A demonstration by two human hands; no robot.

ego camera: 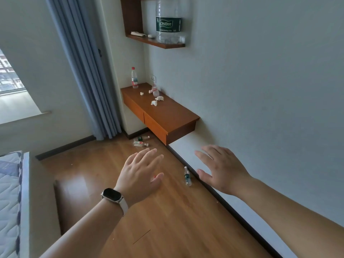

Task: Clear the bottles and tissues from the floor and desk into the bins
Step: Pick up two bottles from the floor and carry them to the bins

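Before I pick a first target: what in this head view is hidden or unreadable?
- Bins: none in the head view; out of frame.
- Large bottle on the shelf: top cut off by the upper edge.
- Red bit under the left hand: mostly covered by it; unidentifiable.
- Small bottles below the desk: too small to count surely.

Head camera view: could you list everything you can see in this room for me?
Desk: one, brown, wall-mounted.
Large bottle: one, clear, green label, on wall shelf.
Upright bottle: one, clear, red cap, desk's far end.
Tissues: four, white, crumpled on desk.
Lying bottle: one, clear, among tissues.
Cluster of bottles: about three, clear, floor under desk.
Lone bottle: one, green label, floor beside skirting.
Curtain: one, blue-grey, left of desk.
Bed: one, white and blue, far left.
Watch: one, dark face, left wrist.
Hands: two; left hand and right hand open, over the floor.
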